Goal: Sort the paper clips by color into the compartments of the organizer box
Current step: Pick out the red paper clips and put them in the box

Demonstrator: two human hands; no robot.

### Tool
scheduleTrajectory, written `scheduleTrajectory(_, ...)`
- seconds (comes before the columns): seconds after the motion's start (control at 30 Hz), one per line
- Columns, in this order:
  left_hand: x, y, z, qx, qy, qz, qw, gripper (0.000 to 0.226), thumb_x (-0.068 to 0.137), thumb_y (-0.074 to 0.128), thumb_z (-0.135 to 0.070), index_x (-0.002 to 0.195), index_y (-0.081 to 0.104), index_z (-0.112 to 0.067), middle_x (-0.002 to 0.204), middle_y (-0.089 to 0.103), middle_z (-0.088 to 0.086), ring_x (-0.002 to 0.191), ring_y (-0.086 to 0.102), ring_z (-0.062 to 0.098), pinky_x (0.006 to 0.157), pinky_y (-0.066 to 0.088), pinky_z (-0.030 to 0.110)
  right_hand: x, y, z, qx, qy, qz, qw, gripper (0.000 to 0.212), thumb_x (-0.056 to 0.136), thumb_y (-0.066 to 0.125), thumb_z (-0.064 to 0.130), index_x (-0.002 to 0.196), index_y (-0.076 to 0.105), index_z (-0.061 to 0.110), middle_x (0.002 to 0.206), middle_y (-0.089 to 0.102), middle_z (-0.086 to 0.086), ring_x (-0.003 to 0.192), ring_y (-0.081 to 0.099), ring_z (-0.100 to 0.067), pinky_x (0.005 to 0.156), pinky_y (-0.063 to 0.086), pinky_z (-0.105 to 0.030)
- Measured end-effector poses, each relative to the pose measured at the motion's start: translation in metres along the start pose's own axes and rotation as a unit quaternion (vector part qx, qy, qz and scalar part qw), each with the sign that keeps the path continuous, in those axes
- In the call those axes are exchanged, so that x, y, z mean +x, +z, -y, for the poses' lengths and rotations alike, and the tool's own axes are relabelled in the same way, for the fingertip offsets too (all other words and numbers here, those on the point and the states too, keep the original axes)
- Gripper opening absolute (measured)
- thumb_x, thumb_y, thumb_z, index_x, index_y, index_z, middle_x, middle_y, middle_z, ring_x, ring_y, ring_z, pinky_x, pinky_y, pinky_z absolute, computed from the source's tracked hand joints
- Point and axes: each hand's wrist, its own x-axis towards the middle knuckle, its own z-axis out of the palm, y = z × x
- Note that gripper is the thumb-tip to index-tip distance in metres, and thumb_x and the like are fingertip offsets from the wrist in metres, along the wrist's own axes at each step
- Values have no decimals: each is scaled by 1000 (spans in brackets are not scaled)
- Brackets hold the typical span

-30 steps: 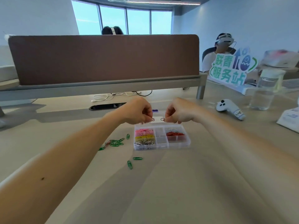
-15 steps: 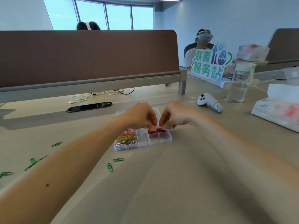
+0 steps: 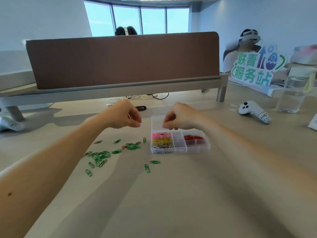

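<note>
your left hand hangs over the desk at about 10 o'clock from the organizer box. its fingers are curled and the thumb meets the fingertips. i cannot tell whether anything is pinched there. your right hand hovers over the box's 12 o'clock edge, above the open clear lid. its fingertips are also drawn together and pointing down, and i cannot tell if they hold a clip.

the box sits on the desk between your forearms, nearer the right one. in its 9 o'clock column the pink clips fill the far compartment, the yellow clips the middle one and the silver clips the near one. the red clips lie on the 3 o'clock side, in the far part.

the loose green paper clips are scattered on the desk at 8 to 9 o'clock from the box, with one reddish clip lying among them. two more green clips lie apart at 7 o'clock, close to the box's near corner.

at 2 o'clock from the box lies a white controller, with a clear water bottle and a green lettered sign beyond it. a brown desk divider stands across at 12 o'clock.
</note>
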Motion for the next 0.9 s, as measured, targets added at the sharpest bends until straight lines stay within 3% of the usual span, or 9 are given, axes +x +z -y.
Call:
scheduleTrajectory(0.13,-31,-1,34,47,-62,58,995,6,80,74,-23,85,72,-25,81,69,-12,78,62,4,69,48,17,20,25,29,-10,-53,26,998,15,86,70,20,98,76,12,80,65,11,76,63,-5,72,50,-23)
scheduleTrajectory(0.23,-44,14,43,54,-80,74,993,16,79,74,-36,86,73,-21,84,70,-10,80,63,9,68,45,17,30,41,43,-8,-75,47,996,16,87,70,22,100,76,14,85,68,9,82,65,-6,77,53,-25)
scheduleTrajectory(0.33,-48,27,47,44,-98,74,991,22,76,74,-44,79,74,-22,84,71,-9,81,63,8,76,49,23,35,50,49,-7,-83,58,995,20,88,68,24,103,74,12,93,71,5,82,64,-5,76,51,-23)
scheduleTrajectory(0.47,-51,30,47,31,-102,73,992,17,81,72,-34,87,76,-19,89,72,-7,84,64,10,81,50,26,36,52,49,-15,-87,62,994,21,90,66,25,105,74,12,93,70,5,75,60,2,65,44,-16)
scheduleTrajectory(0.67,-48,27,33,33,-86,45,995,11,86,68,-28,86,73,-18,85,71,-6,81,64,12,67,44,18,26,38,40,-12,-91,30,995,17,90,67,25,99,76,13,88,70,6,76,61,1,66,46,-17)
scheduleTrajectory(0.8,-32,29,0,11,-30,16,999,12,89,64,-22,92,72,-14,88,69,-4,82,63,12,66,44,16,8,12,20,-5,-59,-26,998,17,91,65,23,93,77,11,80,67,9,70,58,0,63,44,-16)
scheduleTrajectory(0.9,-12,40,-34,-4,16,-1,1000,13,90,63,-22,92,72,-12,85,68,-4,78,62,11,70,49,19,-11,-4,-6,-4,-20,-77,997,17,91,65,22,94,77,11,86,70,5,71,58,1,61,42,-15)
